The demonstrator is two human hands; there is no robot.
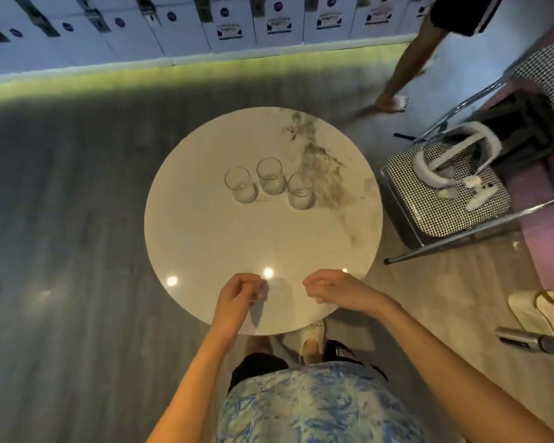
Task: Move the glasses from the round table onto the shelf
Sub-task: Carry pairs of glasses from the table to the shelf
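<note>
Head view | progress: nothing moved yet, all three clear glass tumblers (pixel 270 182) stand on the round marble table (pixel 205 251), none on a shelf, which is out of sight | my left hand (pixel 240 294) and right hand (pixel 336 287) hover loosely curled, holding nothing, near the table's near edge.
</note>
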